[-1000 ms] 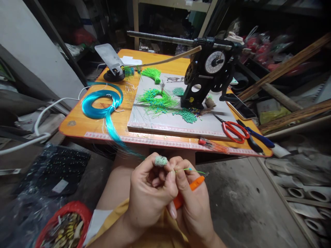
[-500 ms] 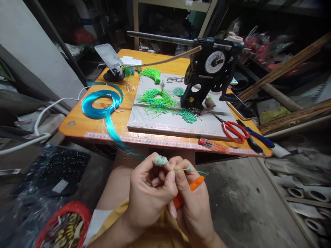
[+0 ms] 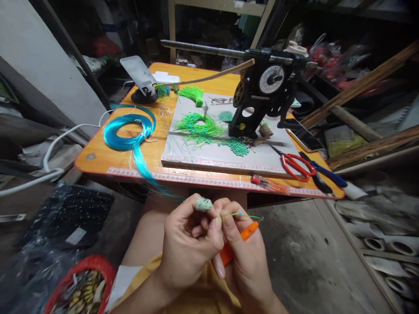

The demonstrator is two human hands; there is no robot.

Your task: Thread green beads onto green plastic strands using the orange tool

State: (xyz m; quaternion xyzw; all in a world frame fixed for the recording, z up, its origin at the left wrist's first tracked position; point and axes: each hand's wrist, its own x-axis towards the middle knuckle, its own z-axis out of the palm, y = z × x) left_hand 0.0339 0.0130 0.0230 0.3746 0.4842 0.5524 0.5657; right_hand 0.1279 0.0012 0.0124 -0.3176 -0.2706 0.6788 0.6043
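Observation:
My left hand [image 3: 186, 248] is closed, thumb and forefinger pinched against the right fingertips over the lap. A speckled pale-green wrap [image 3: 203, 204] covers one of its fingers. Between the pinched tips runs a thin green strand [image 3: 251, 216] with a small blue bead [image 3: 240, 213] on it; its inner end is hidden by the fingers. My right hand [image 3: 245, 253] pinches this strand too, and an orange-handled tool [image 3: 249, 231] is tucked in its palm, its kind hidden. The tail of a teal filament bundle [image 3: 145, 168] reaches toward my left hand.
On the orange table [image 3: 94, 163] lies a grey board [image 3: 209, 159] with green strands [image 3: 199, 128], loose green beads [image 3: 238, 147] and a black dial machine [image 3: 258, 93]. Red-handled scissors [image 3: 297, 168], pliers [image 3: 322, 176] and a cutter knife [image 3: 270, 185] line the front right. A red bucket [image 3: 109, 272] stands lower left.
Barely anything differs. Both hands keep their pinch on the green strand, and the orange tool has shifted very slightly in my right palm.

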